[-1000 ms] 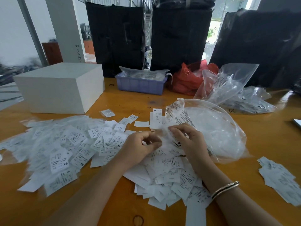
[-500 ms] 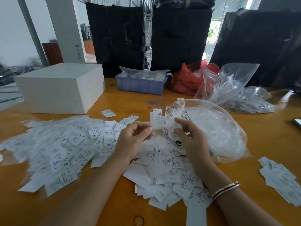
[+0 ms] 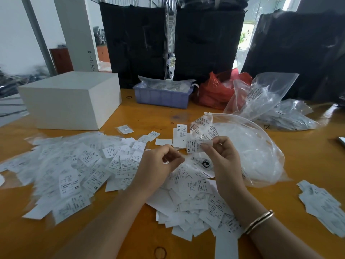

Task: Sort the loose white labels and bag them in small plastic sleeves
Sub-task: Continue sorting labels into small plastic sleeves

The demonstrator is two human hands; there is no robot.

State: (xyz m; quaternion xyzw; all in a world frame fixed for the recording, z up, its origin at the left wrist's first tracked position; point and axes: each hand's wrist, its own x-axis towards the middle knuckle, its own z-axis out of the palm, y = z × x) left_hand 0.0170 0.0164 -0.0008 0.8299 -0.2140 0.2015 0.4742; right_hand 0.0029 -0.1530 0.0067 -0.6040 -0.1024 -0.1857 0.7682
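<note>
A heap of loose white labels point(image 3: 196, 199) lies on the orange table point(image 3: 306, 161) under my wrists. My right hand point(image 3: 222, 161) is raised above it and pinches one white label marked XS point(image 3: 195, 145) between thumb and forefinger. My left hand point(image 3: 158, 165) hovers just left of it with curled fingers, and seems to pinch the edge of a small clear plastic sleeve point(image 3: 186, 159) that reaches toward the label. A wide spread of labels in sleeves point(image 3: 74, 174) covers the table on the left. A large clear bag of empty sleeves point(image 3: 252, 152) lies open behind my right hand.
A white box point(image 3: 71, 101) stands at the back left, with a blue tray point(image 3: 162, 98) and a red bag point(image 3: 214, 92) behind the work area. More clear bags point(image 3: 265, 98) lie at the back right. A smaller label pile point(image 3: 321, 202) sits at the right edge.
Both hands have lifted off the heap and moved apart. The right hand has carried the XS label upward and away from me, while the left stays lower.
</note>
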